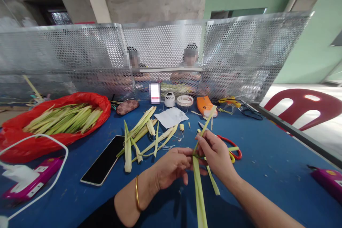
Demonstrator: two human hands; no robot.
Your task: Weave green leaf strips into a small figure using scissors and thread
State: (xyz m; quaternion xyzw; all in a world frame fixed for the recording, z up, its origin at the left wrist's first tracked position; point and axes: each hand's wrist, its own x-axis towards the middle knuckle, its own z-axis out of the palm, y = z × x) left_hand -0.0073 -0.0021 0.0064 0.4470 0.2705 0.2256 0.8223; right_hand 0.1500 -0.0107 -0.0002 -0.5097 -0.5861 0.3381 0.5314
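Note:
Long green leaf strips (pixel 199 192) cross one another between my two hands, above the blue table. My left hand (pixel 175 165), with a gold bangle at the wrist, grips the strips where they cross. My right hand (pixel 213 151) pinches a narrow strip that points up and away. One wide strip hangs down toward me, and shorter ends stick out to the right and below. Behind my right hand lie scissors (pixel 237 151) with red and yellow handles, partly hidden. Loose pale-green leaf pieces (pixel 141 133) are scattered to the left of my hands, near a white paper (pixel 171 117).
A red plastic bag (pixel 103 105) full of leaves stands at left, near a black phone (pixel 103 160) and a purple power strip (pixel 34 178). Thread spool (pixel 169 99), tape roll (pixel 185 100) and orange packet (pixel 204 105) line the back, before a perforated metal screen (pixel 162 39). People sit beyond it.

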